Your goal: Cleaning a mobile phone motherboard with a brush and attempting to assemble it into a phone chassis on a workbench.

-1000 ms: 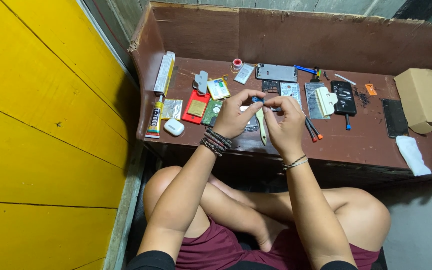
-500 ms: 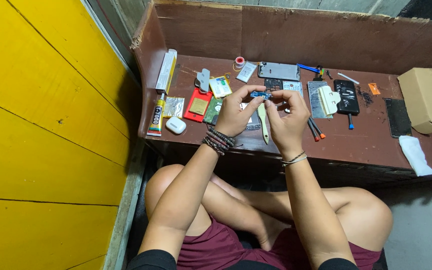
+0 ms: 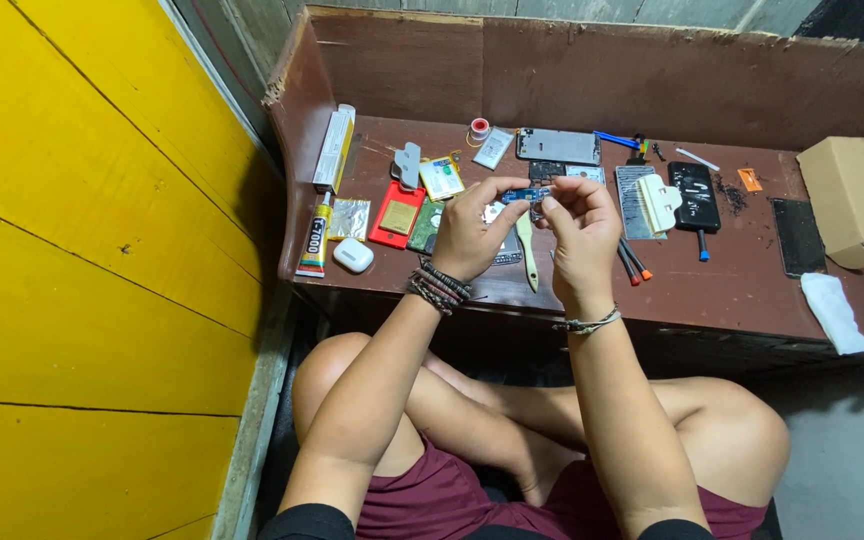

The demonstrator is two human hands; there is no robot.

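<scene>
Glue tube (image 3: 314,237) and white earbud case (image 3: 353,256) lie at the surface's (image 3: 732,290) left end. Above mid-surface, the left hand (image 3: 469,232) and right hand (image 3: 580,228) pinch a small blue circuit board (image 3: 524,195) between their fingers, one hand at each end. It looks like an inspection step; any next move calls for delicate, steady fingertip control. Screwdrivers (image 3: 632,262) lie just right.

A yellow plank wall (image 3: 82,250) runs along the left edge of a low, dark-brown wooden worktop (image 3: 732,290) with raised back board (image 3: 592,75).
</scene>
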